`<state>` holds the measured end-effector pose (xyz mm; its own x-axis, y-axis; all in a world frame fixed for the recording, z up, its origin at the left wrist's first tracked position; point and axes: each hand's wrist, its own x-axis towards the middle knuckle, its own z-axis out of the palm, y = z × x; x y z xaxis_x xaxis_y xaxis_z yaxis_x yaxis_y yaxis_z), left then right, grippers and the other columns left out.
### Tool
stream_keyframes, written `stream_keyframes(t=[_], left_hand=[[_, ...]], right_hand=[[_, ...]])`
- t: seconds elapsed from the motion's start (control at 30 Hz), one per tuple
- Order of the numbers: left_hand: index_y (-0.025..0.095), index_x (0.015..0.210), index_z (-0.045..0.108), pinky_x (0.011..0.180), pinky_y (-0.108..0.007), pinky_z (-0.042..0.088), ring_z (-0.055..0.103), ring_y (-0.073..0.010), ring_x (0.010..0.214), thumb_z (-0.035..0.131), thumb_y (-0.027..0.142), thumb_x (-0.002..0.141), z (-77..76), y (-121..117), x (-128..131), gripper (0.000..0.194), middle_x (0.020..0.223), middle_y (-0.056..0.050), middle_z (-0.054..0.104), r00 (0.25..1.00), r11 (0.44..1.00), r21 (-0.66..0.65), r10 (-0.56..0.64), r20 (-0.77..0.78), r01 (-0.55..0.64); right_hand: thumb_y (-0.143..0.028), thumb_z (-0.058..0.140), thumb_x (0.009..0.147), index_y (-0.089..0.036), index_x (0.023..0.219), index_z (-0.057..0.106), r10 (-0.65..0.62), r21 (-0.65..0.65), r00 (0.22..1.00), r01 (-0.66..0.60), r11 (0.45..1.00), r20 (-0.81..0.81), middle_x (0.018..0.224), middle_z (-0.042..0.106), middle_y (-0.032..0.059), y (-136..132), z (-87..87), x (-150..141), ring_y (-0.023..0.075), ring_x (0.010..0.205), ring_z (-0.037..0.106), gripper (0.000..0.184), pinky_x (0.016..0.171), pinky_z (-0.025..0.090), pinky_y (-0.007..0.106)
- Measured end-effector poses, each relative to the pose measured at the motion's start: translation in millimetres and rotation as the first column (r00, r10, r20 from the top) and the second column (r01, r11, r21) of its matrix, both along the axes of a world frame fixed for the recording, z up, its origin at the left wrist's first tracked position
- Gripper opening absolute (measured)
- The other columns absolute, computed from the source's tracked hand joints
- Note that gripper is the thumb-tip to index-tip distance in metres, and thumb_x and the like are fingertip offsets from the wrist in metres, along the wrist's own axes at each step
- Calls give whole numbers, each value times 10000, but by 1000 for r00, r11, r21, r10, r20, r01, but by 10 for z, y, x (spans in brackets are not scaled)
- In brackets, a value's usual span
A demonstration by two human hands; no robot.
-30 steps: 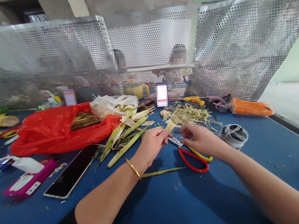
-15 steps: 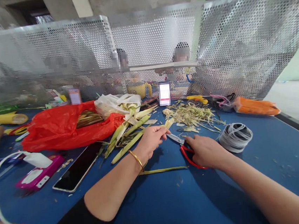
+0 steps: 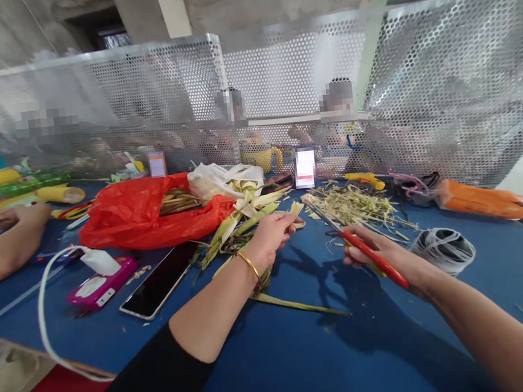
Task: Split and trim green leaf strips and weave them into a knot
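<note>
My left hand (image 3: 272, 235), with a gold bangle at its wrist, pinches a pale strip of corn husk (image 3: 296, 208) whose end sticks out past the fingers. In my right hand (image 3: 373, 250) are scissors (image 3: 363, 245) with red handles, raised over the table. Their blades point up and left, just to the right of the husk and apart from it. Beneath my left wrist lies a long green leaf strip (image 3: 299, 303). Behind that hand is a pile of corn husks (image 3: 245, 222). Shredded trimmings (image 3: 354, 202) are heaped beyond the blades.
Left of the husks are a red plastic bag (image 3: 120, 219), a black phone (image 3: 159, 283) and a pink power strip (image 3: 101, 285) with a white cable. On the right are a spool of grey cord (image 3: 443, 251) and an orange packet (image 3: 481, 198). A co-worker's arms (image 3: 11, 241) rest at far left.
The scissors have been lifted off the table and turned so their blades point up and left. My left hand keeps its pinch on the husk. The view has swung left.
</note>
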<state>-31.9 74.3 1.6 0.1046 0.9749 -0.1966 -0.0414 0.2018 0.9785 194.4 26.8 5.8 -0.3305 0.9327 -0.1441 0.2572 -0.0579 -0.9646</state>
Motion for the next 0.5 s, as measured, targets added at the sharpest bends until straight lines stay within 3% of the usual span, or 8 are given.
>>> stream_keyframes(t=[0.1, 0.2, 0.3, 0.5], left_hand=[[127, 777, 669, 418, -220, 81, 244, -23, 378, 545, 259, 881, -14, 19, -11, 209, 568, 46, 462, 1000, 1000, 13, -1, 3, 1], [123, 775, 673, 415, -219, 82, 233, -20, 374, 556, 281, 878, -22, -2, -1, 222, 571, 44, 472, 995, 995, 18, -96, 8, 96], [120, 806, 676, 412, -212, 87, 228, -15, 375, 575, 278, 865, -21, -38, 18, 196, 587, 41, 491, 981, 982, -11, -191, 33, 191], [125, 799, 652, 405, -205, 85, 228, -17, 375, 584, 260, 851, -30, -43, 28, 159, 588, 42, 502, 972, 972, -12, -233, 44, 233]], right_hand=[[-579, 732, 676, -198, 1096, 563, 67, 33, 996, -69, 997, 60, 711, 486, -37, -23, 35, -20, 118, 625, 464, 592, 562, 379, 246], [-573, 751, 650, -177, 1092, 587, 45, 57, 989, -54, 997, 138, 667, 418, -53, -41, 83, -63, 99, 577, 364, 616, 513, 300, 238], [-589, 733, 658, -154, 1091, 610, 23, 69, 985, -35, 997, 171, 659, 422, -48, -37, 92, -92, 95, 570, 340, 625, 512, 283, 240], [-581, 667, 752, -144, 1057, 630, 78, 57, 988, -87, 995, 133, 608, 395, -61, 7, 19, -41, 78, 526, 322, 534, 484, 259, 229]])
